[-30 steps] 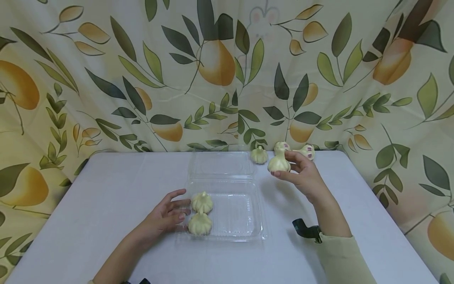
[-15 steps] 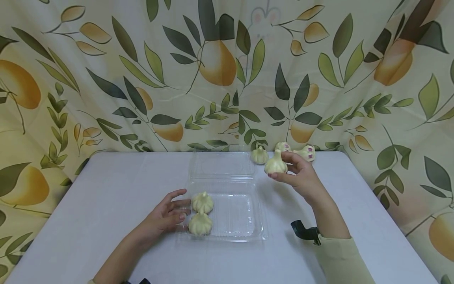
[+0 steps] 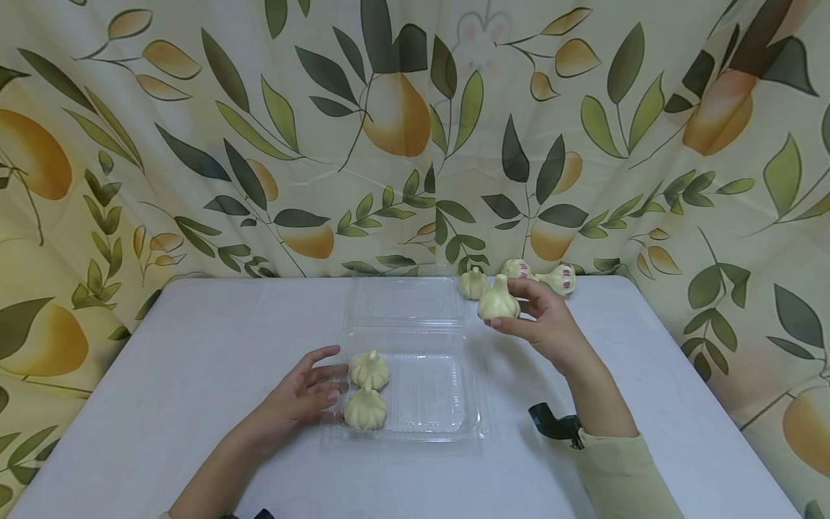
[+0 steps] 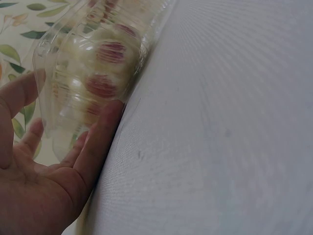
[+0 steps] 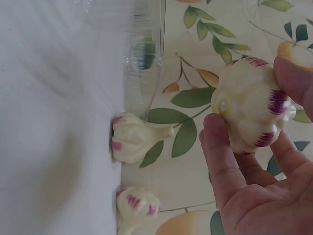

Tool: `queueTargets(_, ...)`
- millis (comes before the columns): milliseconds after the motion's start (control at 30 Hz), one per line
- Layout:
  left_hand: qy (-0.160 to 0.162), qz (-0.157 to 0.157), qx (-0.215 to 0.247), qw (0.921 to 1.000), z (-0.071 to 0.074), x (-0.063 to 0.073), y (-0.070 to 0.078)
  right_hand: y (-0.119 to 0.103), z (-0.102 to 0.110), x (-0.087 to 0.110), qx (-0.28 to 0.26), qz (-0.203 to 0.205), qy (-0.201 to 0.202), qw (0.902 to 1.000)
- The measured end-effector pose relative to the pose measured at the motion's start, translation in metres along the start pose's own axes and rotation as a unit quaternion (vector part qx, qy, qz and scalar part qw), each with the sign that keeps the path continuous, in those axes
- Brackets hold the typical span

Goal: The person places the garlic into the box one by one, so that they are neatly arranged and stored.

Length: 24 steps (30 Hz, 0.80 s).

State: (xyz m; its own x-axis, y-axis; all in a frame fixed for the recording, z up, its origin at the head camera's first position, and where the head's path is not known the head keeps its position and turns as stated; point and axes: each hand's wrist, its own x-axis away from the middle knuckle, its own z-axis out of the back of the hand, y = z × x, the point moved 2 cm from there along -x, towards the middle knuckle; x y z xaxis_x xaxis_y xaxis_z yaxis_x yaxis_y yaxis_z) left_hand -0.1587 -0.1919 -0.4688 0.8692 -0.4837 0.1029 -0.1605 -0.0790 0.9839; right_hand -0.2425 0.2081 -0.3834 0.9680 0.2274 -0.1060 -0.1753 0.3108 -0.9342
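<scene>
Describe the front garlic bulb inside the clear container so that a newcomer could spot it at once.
On the white table is a clear container, its lid open behind it. Inside, along the side by the left hand, sit the front garlic bulb and the rear bulb. What sets the front one apart is that it sits farther from the lid, nearer the viewer.

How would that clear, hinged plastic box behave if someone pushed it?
The clear, hinged plastic box probably slides rather than tips, sitting low and wide on the white table. Its thin-looking, see-through walls would likely flex. The two rounded, cream garlic bulbs inside might shift or roll.
</scene>
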Motion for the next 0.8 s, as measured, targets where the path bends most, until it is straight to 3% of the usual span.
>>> queueTargets(200,-0.001,-0.001,0.000,1.0000,0.0004,-0.0001,-0.0003,0.0000,-0.0012,-0.0003,0.001,0.006,-0.003,1.0000)
queueTargets(800,0.001,0.007,0.004,1.0000,0.0005,-0.0002,0.0003,-0.0019,-0.0084,-0.0001,0.023,-0.042,-0.017,0.9987)
